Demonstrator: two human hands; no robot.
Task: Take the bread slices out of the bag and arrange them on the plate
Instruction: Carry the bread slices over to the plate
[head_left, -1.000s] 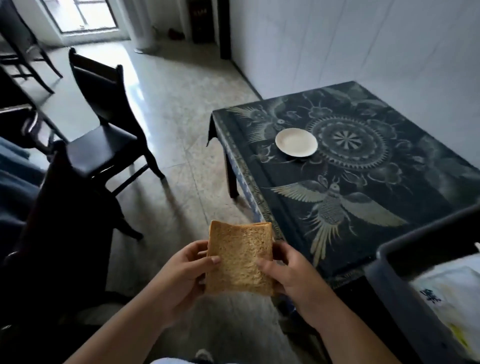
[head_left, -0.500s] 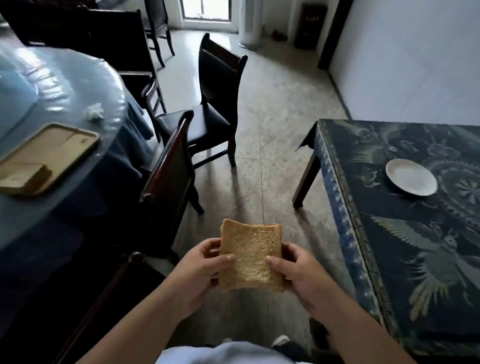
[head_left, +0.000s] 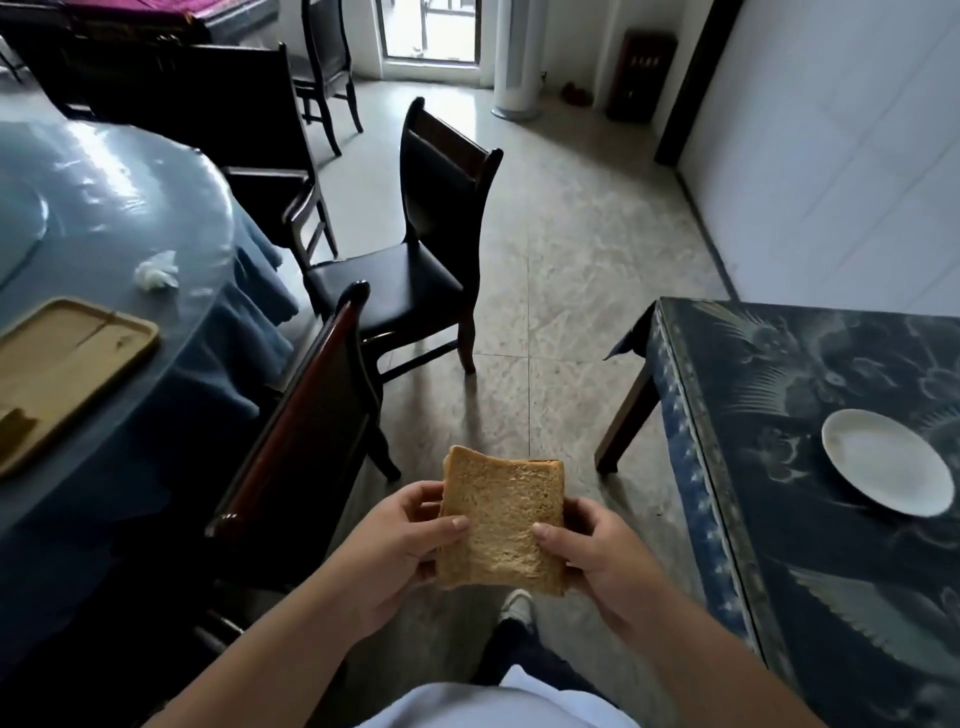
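Observation:
A small stack of brown bread slices (head_left: 503, 519) is held upright in front of me, above the floor. My left hand (head_left: 402, 540) grips its left edge with the thumb on the front face. My right hand (head_left: 597, 551) grips the right edge the same way. An empty white plate (head_left: 885, 460) lies on the dark patterned table (head_left: 779, 545) to my right, well apart from the bread. No bag is in view.
A round table with a blue cloth (head_left: 130, 291) stands at the left, carrying a wooden tray (head_left: 62, 364) and a crumpled tissue (head_left: 157, 270). Dark chairs (head_left: 415, 270) stand between the tables. Tiled floor (head_left: 571, 291) runs ahead; my shoe (head_left: 515, 607) shows below the bread.
The view has swung left: the patterned table and plate slid toward the right edge, the blue round table came into view. Both hands keep the same hold on the bread.

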